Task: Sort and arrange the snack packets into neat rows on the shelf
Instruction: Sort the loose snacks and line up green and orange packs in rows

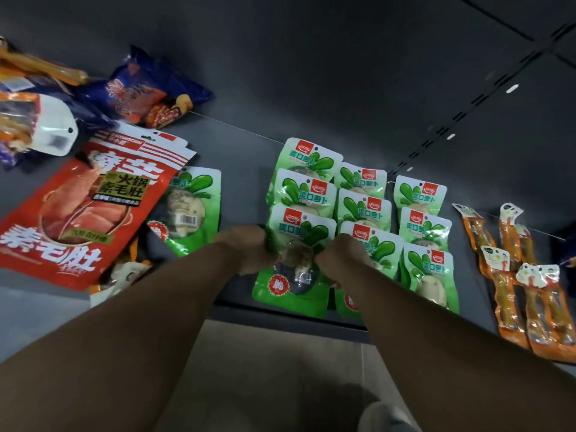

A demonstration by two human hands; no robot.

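Head view of a dark grey shelf (243, 157) carrying snack packets. At centre, both hands grip one green radish packet (293, 272) lying at the near edge of the shelf: the left hand (249, 249) holds its left margin with curled fingers, and the right hand (338, 255) holds its right margin in the same manner. This packet forms the near end of the leftmost of three columns of matching green radish packets (361, 210), each overlapping the one behind it; the columns run from the near edge toward the far wall. To the left, apart from the columns, a single green packet (193, 210) lies partly under a large red packet (84, 210) with white lettering. Farther left and toward the back sits a loose heap including a blue packet (149, 88) and a white-topped pouch (53, 126). To the right of the columns, several narrow orange stick packets (514, 275) lie roughly parallel, some overlapping. Below the shelf edge, a tan floor (274, 369) and a light shoe (386, 416) are visible.
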